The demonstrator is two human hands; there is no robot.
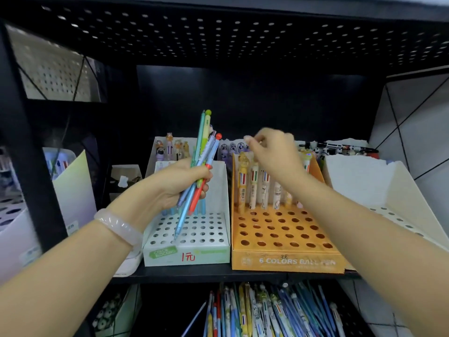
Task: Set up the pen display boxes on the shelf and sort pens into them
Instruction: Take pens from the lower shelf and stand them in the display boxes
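head view: three pen display boxes already stand side by side on the black shelf (218,272). landmark is the orange box (286,261). just left of it, touching, sits the white box (187,256); to its right a cream box (379,190), only a few holes showing and no pens seen in them. further boxes of character pens (175,148) stand behind the orange box and the white one.

progress, as i judge it: setup looks about done, sorting is partway. the orange box has one back row of fat multicolour pens (255,186) and its front rows of holes are bare. the white box has a few blue pens at the back, mostly hidden.

left hand (184,181) hangs over the white box, fingers wrapped round a bundle of slim pens (202,166), tips down. right hand (274,152) is above the orange box's back row, blurred; thumb and forefinger seem pinched together, cannot tell whether they hold anything.

below the orange box, a loose heap of pens (267,312) lies on the lower shelf, so plenty is left.

materials: boxes are folded card, flat tops punched with round holes, the cream box's back edge torn. pens are smooth plastic, thin cylinders with knob tops. shelf backing is black perforated metal. a glossy pale bangle (119,227) on the left wrist.
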